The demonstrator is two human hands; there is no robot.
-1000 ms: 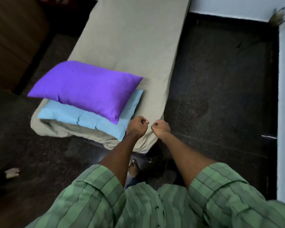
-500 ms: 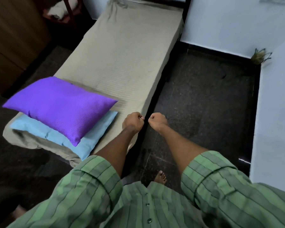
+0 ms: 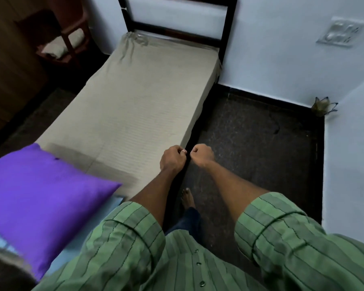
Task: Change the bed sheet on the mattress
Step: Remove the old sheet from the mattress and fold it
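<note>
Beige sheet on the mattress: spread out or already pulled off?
Spread. The beige sheet lies flat over the mattress up to the headboard, bunched slightly at the far left corner.

Beige faintly ribbed sheet point(image 3: 139, 106), purple pillow point(image 3: 40, 198), pale blue pillow point(image 3: 0, 241) beneath, green dark-striped shirt point(image 3: 177, 259), black frame point(image 3: 227, 24), dark, possibly speckled floor point(image 3: 250, 139), pale blue walls point(image 3: 282, 49).

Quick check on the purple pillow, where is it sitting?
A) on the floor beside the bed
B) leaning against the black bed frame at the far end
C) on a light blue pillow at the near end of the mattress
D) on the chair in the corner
C: the purple pillow lies on top of a light blue pillow at the near end of the mattress, far from the black bed frame.
</note>
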